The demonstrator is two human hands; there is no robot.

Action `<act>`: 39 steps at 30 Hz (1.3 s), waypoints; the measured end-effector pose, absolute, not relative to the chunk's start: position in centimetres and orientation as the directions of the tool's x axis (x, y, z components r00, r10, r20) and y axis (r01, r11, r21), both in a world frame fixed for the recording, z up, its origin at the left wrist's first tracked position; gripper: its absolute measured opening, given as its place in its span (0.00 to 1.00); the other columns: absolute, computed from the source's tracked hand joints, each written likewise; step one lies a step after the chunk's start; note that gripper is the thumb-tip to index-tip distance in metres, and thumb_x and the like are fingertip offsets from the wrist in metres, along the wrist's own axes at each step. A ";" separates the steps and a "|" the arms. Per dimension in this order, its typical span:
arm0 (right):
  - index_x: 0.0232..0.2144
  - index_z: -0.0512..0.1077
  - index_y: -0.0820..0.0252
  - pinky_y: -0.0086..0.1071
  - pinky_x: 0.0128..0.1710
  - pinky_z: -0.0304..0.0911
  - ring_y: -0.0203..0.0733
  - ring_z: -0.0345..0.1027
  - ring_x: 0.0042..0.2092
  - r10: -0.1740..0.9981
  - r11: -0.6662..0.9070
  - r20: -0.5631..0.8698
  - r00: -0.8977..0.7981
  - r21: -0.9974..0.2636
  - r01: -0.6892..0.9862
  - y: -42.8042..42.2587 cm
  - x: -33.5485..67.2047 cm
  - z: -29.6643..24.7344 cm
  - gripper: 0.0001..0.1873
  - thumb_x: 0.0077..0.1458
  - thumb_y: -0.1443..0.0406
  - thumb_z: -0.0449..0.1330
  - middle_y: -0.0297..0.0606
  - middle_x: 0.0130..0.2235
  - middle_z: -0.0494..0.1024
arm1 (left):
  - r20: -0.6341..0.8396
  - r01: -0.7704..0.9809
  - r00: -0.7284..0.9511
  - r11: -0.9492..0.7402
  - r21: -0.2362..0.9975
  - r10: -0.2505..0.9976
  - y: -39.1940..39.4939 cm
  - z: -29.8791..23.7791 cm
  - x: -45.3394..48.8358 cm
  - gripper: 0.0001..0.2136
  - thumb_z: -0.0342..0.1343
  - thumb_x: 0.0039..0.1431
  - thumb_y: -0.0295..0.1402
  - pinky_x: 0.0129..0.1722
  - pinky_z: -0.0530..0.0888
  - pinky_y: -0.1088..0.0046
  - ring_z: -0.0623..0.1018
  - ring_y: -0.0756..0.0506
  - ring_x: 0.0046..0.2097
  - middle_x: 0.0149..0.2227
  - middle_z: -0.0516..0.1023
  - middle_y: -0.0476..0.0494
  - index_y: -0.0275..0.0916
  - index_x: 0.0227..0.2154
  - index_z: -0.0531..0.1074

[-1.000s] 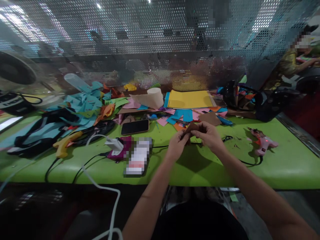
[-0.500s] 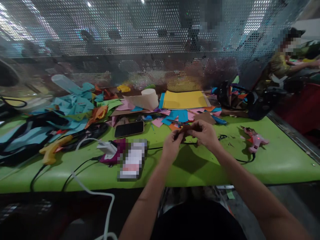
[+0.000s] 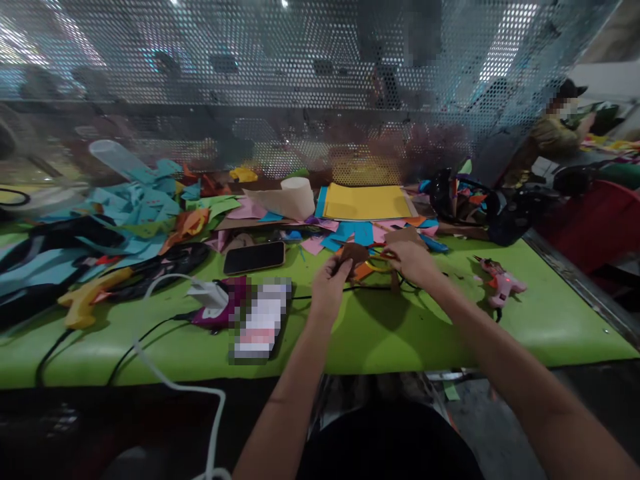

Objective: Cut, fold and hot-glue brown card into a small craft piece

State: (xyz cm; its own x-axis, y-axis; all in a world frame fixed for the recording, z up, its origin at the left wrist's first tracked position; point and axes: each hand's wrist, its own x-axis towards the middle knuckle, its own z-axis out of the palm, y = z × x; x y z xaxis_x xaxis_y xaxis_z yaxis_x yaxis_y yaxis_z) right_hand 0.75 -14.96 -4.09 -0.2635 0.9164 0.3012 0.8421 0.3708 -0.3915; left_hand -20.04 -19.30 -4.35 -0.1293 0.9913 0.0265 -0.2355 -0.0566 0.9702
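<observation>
A small brown piece [image 3: 355, 253] is pinched between the thumb and bent fingers of the left hand [image 3: 329, 277], above the middle of a green table [image 3: 450, 340]. Just right, the right hand [image 3: 413, 262] has its fingers bunched at a red-and-yellow looped handle [image 3: 379, 269]; whether they grip it, I cannot tell. Left lies a dark phone [image 3: 255, 258]; right, a pink glue gun [image 3: 507, 288]; far, yellow sheets [image 3: 367, 202].

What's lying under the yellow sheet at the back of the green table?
Under the yellow sheet, a blue sheet shows along the left edge and a paler sheet along the right. Anything beneath its middle is covered.
</observation>
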 end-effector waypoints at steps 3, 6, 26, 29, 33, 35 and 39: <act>0.40 0.77 0.55 0.35 0.41 0.64 0.49 0.73 0.43 0.929 0.352 0.239 -0.284 -0.329 0.876 -13.6 -1.1 -4.6 0.19 0.46 0.77 0.59 0.43 0.40 0.81 | 0.011 -0.274 -0.094 -0.036 0.961 0.996 -19.4 -4.4 -20.1 0.13 0.64 0.46 0.40 0.27 0.69 0.77 0.71 0.54 0.24 0.23 0.73 0.52 0.36 0.30 0.73; 0.45 0.74 0.55 0.35 0.41 0.65 0.49 0.73 0.44 0.941 0.323 0.199 -0.273 -0.295 0.899 -12.9 -1.9 -4.5 0.25 0.44 0.78 0.60 0.45 0.44 0.80 | 0.001 -0.302 -0.063 -0.020 0.953 0.998 -19.4 -4.4 -20.1 0.14 0.65 0.46 0.41 0.28 0.68 0.77 0.71 0.54 0.24 0.22 0.73 0.52 0.36 0.30 0.73; 0.50 0.69 0.48 0.34 0.40 0.69 0.35 0.63 0.32 0.947 0.099 0.089 -0.310 -0.995 0.018 -18.9 0.8 0.0 0.27 0.49 0.52 0.66 0.32 0.35 0.66 | -0.057 -0.452 -0.087 0.011 0.892 0.995 -19.5 -4.4 -20.3 0.16 0.67 0.41 0.41 0.26 0.66 0.77 0.72 0.53 0.24 0.23 0.77 0.48 0.35 0.30 0.76; 0.52 0.67 0.48 0.40 0.47 0.65 0.43 0.65 0.39 0.881 0.223 0.137 -0.453 -0.964 0.143 -20.0 0.9 0.7 0.30 0.52 0.42 0.60 0.35 0.36 0.67 | -0.067 -0.448 -0.096 0.017 0.894 0.993 -19.5 -4.3 -20.4 0.16 0.67 0.41 0.42 0.26 0.66 0.77 0.72 0.52 0.24 0.23 0.76 0.49 0.35 0.30 0.75; 0.52 0.63 0.52 0.40 0.40 0.63 0.45 0.62 0.38 0.853 0.293 0.066 -0.517 -0.881 0.371 -21.8 1.0 1.2 0.38 0.50 0.35 0.55 0.37 0.37 0.66 | -0.052 -0.454 -0.095 0.004 0.891 0.994 -19.5 -4.3 -20.4 0.16 0.66 0.43 0.42 0.28 0.67 0.77 0.73 0.52 0.26 0.23 0.76 0.49 0.35 0.31 0.75; 0.50 0.64 0.55 0.38 0.39 0.61 0.45 0.61 0.38 0.863 0.308 0.049 -0.503 -0.840 0.447 -22.4 0.8 1.0 0.37 0.50 0.36 0.55 0.36 0.36 0.65 | -0.034 -0.457 -0.094 -0.013 0.890 0.995 -19.6 -4.3 -20.3 0.15 0.66 0.44 0.42 0.29 0.68 0.77 0.74 0.52 0.26 0.23 0.76 0.49 0.35 0.30 0.75; 0.47 0.64 0.57 0.36 0.38 0.59 0.45 0.62 0.39 0.861 0.354 0.073 -0.503 -0.796 0.490 -22.6 0.4 0.2 0.35 0.51 0.37 0.54 0.37 0.38 0.68 | -0.032 -0.451 -0.102 -0.017 0.892 0.994 -19.9 -4.0 -20.3 0.15 0.66 0.45 0.42 0.27 0.67 0.77 0.72 0.52 0.25 0.23 0.76 0.49 0.35 0.28 0.74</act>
